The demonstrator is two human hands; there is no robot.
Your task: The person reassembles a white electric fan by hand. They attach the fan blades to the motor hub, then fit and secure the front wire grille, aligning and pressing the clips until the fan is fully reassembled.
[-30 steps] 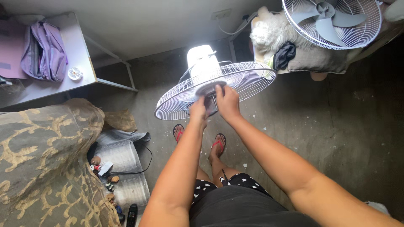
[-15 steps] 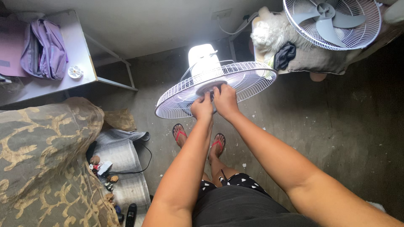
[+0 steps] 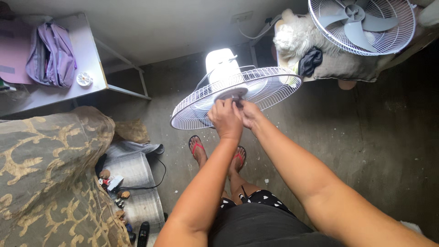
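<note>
Both hands work the hub of the fan (image 3: 238, 96), which stands on the floor (image 3: 366, 137) in front of the person's feet: left hand (image 3: 225, 118) has its fingers curled on the grey centre cap (image 3: 233, 94), right hand (image 3: 250, 114) pinches just beside it. Grille (image 3: 274, 84) sits on the fan, tilted, cap in place. Judging by that, work at the hub is mid-way; a second fan (image 3: 361, 23) lies on a chair (image 3: 347, 64), well apart.

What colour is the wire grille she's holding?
White, clearest in the head view: the fan grille.
</note>
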